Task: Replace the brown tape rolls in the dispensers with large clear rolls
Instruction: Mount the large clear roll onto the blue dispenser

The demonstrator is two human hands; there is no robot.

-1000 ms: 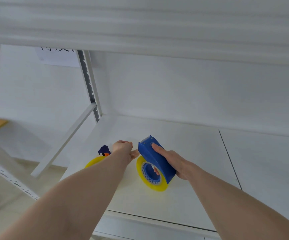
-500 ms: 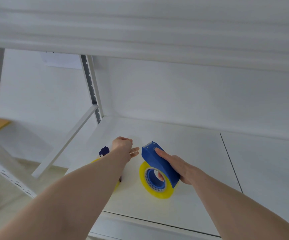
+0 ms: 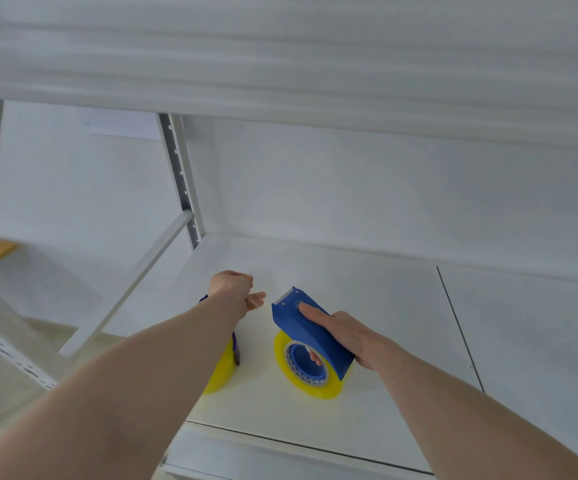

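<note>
Two blue tape dispensers, each loaded with a yellowish clear roll, stand on the white shelf board (image 3: 367, 282). My right hand (image 3: 346, 332) grips the right dispenser (image 3: 310, 329) from above, index finger along its top; its clear roll (image 3: 310, 382) rests on the board. The left dispenser (image 3: 235, 348) and its roll (image 3: 220, 374) are mostly hidden under my left forearm. My left hand (image 3: 234, 287) hovers just beyond it, fingers curled away from me and thumb pointing right. Whether it holds anything is hidden.
A white upper shelf (image 3: 315, 81) hangs low overhead. A perforated upright post (image 3: 178, 174) and a diagonal brace (image 3: 131, 285) stand at the shelf's left end. A seam (image 3: 457, 323) divides the board on the right. The front edge (image 3: 298, 441) is close to me.
My right hand has shifted the blue dispenser slightly right and set its roll down on the board. My left hand has moved forward, past the left dispenser.
</note>
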